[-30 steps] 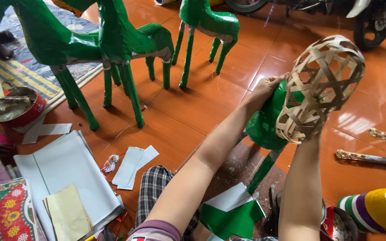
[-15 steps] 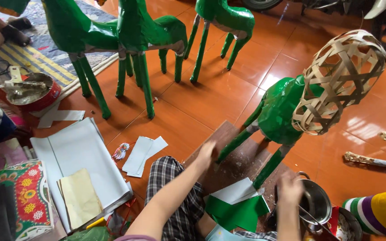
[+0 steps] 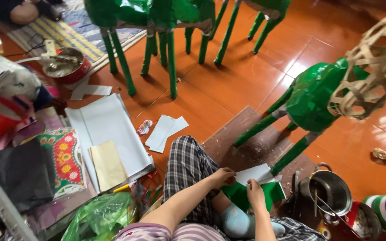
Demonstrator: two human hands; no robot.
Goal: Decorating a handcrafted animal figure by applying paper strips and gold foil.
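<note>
My left hand [image 3: 223, 176] and my right hand [image 3: 255, 194] both grip a sheet of paper [image 3: 256, 174], white on top and green underneath, lying over my plaid-trousered lap. Just beyond it stands a green paper-covered animal figure [image 3: 311, 96] with stick legs and a bare woven bamboo head [image 3: 371, 73]. It stands on a brown board [image 3: 251, 147] on the orange tiled floor.
Several more green figures [image 3: 157, 18] stand at the back. A steel pot [image 3: 331, 192] and red tin sit at right. White paper sheets [image 3: 106, 129], small white slips [image 3: 166, 131], a red bowl [image 3: 68, 67], a green plastic bag [image 3: 99, 216] and patterned cloth lie left.
My hands left the bamboo head and the figure's body, came down to my lap and took hold of the white and green sheet. The view tilted downward.
</note>
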